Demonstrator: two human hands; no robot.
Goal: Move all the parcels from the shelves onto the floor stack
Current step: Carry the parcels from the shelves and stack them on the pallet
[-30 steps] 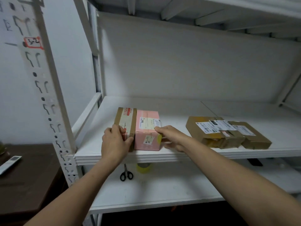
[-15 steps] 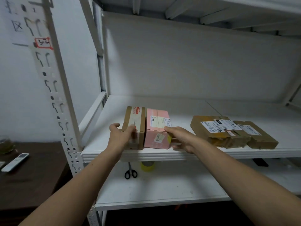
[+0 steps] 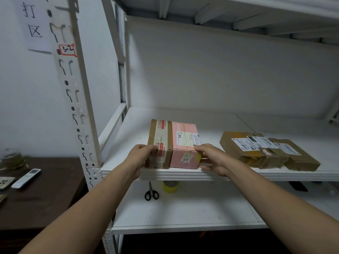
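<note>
Parcels are all sitting on the middle shelf (image 3: 183, 174). None is showing as moved, and the floor stack is lying out of view, so I cannot tell how much is already down there. A brown box (image 3: 159, 142) and a pink box (image 3: 184, 143) are standing side by side, touching, at the front edge. The left hand (image 3: 142, 156) is curling its fingers round the brown box's near left corner. The right hand (image 3: 213, 159) is gripping the pink box's near right corner, so the pair is being squeezed between them while resting on the board. Well apart to the right, flat brown parcels (image 3: 238, 149) are lying overlapped. By my judgement the lift is only beginning — these two boxes and that cluster are all waiting. Scissors (image 3: 151, 194) and a tape roll (image 3: 170, 186) are lying on the shelf below (image 3: 183, 228).
</note>
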